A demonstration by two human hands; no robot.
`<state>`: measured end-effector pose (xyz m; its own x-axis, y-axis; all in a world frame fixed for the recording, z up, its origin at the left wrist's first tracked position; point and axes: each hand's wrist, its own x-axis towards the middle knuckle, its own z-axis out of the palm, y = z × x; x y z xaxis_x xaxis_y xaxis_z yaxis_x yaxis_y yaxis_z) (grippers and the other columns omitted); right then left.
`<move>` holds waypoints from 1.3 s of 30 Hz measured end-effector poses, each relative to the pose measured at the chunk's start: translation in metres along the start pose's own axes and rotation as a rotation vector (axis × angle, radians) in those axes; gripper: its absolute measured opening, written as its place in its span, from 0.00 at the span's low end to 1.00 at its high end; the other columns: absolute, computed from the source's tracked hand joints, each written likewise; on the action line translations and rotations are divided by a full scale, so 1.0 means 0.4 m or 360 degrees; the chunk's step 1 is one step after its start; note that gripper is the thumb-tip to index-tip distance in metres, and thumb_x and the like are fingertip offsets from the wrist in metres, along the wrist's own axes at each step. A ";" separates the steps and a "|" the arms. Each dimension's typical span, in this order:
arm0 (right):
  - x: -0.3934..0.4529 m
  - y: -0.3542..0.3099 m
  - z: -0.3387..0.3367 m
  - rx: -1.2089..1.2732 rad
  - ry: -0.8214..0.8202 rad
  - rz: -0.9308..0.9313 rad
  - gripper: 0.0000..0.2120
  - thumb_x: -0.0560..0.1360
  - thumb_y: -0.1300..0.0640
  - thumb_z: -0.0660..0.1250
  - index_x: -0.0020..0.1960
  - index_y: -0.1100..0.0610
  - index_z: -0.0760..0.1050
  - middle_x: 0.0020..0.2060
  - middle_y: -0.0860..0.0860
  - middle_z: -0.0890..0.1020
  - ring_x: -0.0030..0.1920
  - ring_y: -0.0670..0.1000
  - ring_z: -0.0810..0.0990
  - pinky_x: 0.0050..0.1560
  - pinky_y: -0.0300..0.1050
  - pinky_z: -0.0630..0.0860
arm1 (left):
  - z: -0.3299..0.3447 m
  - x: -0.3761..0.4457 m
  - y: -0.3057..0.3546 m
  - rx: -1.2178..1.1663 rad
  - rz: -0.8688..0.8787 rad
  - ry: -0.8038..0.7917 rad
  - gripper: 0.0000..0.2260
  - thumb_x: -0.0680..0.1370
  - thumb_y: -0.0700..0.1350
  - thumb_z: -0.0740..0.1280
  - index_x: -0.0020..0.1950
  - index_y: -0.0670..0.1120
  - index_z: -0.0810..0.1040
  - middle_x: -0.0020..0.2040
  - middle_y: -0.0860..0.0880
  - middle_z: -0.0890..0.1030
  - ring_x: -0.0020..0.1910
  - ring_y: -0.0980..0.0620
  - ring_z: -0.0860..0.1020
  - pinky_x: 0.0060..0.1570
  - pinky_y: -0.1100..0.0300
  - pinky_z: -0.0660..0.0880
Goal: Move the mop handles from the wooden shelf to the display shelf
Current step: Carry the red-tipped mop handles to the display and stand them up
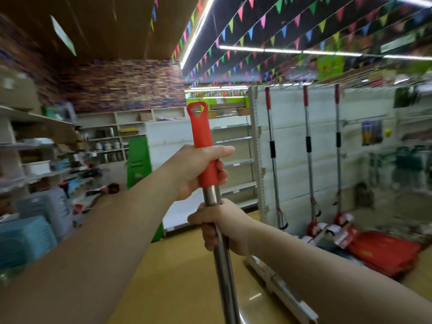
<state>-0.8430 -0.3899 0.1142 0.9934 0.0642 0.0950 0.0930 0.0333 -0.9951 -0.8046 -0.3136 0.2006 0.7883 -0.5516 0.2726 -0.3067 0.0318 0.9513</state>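
A shop aisle seen from head height, much of it smeared by camera motion. To the right stands a white display shelf (292, 146) with a slatted back panel, and three mop handles hang upright against it, well apart from one another: one nearest the panel's left edge (272, 146), one in the middle (309, 146) and one further right (338, 141), each with a red top, a steel shaft and a black collar partway down. Red mop heads (385, 252) and packaging lie on the yellow floor (177, 277) at the foot of that panel, and a long pale bar (282, 288) lies on the floor nearer the viewer. To the left, shelves (35, 146) hold blurred household goods, with blue plastic crates (25, 239) stacked below; a green panel (138, 160) stands further back beside pale shelving. Strings of coloured pennants (257, 26) cross the dark ceiling. In the centre foreground a fourth mop handle (214, 195) is held nearly upright (tilted slightly), between the viewer and the far shelving. The left hand (198, 169) is wrapped round its red plastic grip (203, 136), thumb lying over the top of the fist, the arm stretched forward from lower left. The right hand (222, 228) clasps the steel shaft just below, fingers curled round it, forearm entering from lower right.
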 end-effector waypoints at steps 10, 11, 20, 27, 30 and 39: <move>0.020 -0.077 -0.264 -0.0131 0.0038 -0.0023 0.12 0.73 0.61 0.67 0.36 0.56 0.65 0.23 0.50 0.68 0.24 0.49 0.67 0.30 0.41 0.72 | 0.186 0.195 0.030 -0.0005 0.0162 -0.0129 0.07 0.72 0.42 0.71 0.38 0.44 0.74 0.23 0.51 0.75 0.22 0.54 0.75 0.33 0.59 0.80; 0.023 -0.084 -0.289 -0.0166 0.0035 -0.0023 0.11 0.73 0.60 0.67 0.37 0.56 0.66 0.24 0.51 0.68 0.25 0.49 0.69 0.31 0.40 0.74 | 0.204 0.215 0.033 -0.0022 0.0179 -0.0130 0.07 0.72 0.42 0.71 0.38 0.44 0.74 0.23 0.51 0.74 0.22 0.54 0.75 0.31 0.59 0.79; 0.076 -0.162 -0.512 -0.0959 0.0089 -0.0095 0.09 0.71 0.49 0.70 0.41 0.53 0.74 0.38 0.49 0.78 0.39 0.45 0.77 0.44 0.39 0.71 | 0.323 0.398 0.042 -0.0178 0.0293 -0.0235 0.07 0.73 0.41 0.70 0.39 0.43 0.73 0.21 0.51 0.73 0.19 0.54 0.73 0.32 0.59 0.79; 0.113 -0.125 -0.628 -0.1441 0.0624 -0.0226 0.12 0.75 0.48 0.63 0.47 0.57 0.75 0.40 0.51 0.76 0.39 0.48 0.74 0.43 0.41 0.73 | 0.378 0.566 -0.026 -0.0246 0.0280 -0.0424 0.08 0.71 0.43 0.72 0.39 0.42 0.73 0.21 0.52 0.75 0.21 0.53 0.75 0.32 0.58 0.78; 0.145 -0.106 -0.664 -0.1504 0.0928 -0.0255 0.11 0.77 0.48 0.61 0.39 0.52 0.68 0.35 0.48 0.72 0.36 0.47 0.71 0.41 0.42 0.70 | 0.416 0.631 -0.037 -0.0263 0.0288 -0.0603 0.09 0.71 0.44 0.72 0.39 0.43 0.74 0.21 0.52 0.75 0.24 0.52 0.76 0.35 0.58 0.78; 0.168 -0.157 -0.829 -0.1656 0.1326 -0.0105 0.11 0.78 0.50 0.58 0.42 0.55 0.69 0.35 0.49 0.72 0.37 0.49 0.71 0.43 0.48 0.70 | 0.485 0.776 -0.038 0.0159 0.0570 -0.1156 0.14 0.76 0.45 0.65 0.62 0.47 0.72 0.52 0.50 0.80 0.52 0.53 0.78 0.51 0.60 0.75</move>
<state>-0.7598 -0.7185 0.1743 0.6944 -0.5454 0.4694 -0.2208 -0.7824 -0.5823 -0.6587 -0.6470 0.2426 0.1015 -0.9259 0.3638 -0.5480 0.2531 0.7972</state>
